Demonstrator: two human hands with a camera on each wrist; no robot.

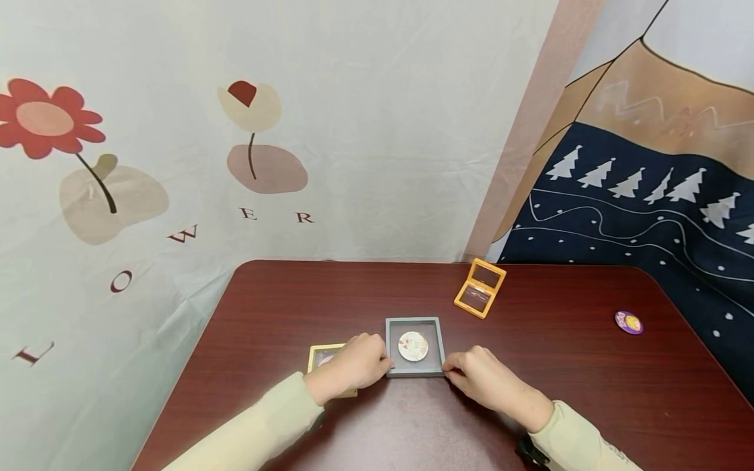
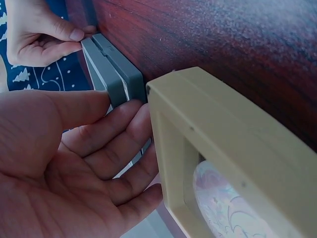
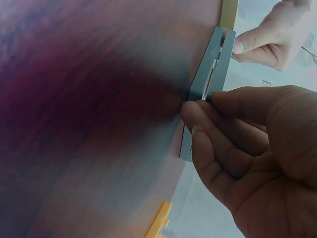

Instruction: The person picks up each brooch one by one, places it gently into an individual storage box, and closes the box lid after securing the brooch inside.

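the grey frame (image 1: pixel 415 374) is pinched at its near corners by left hand (image 1: pixel 358 363) and right hand (image 1: pixel 480 376); a disc (image 1: pixel 413 347) is enclosed.

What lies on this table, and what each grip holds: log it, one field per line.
Left grip: pinches gray frame, near left corner
Right grip: pinches its near right corner
Gray frame: round pale disc inside; slit along near edge
Yellow frame: left of gray frame
Orange frame: open, toward table's far edge
Purple badge: table's right side
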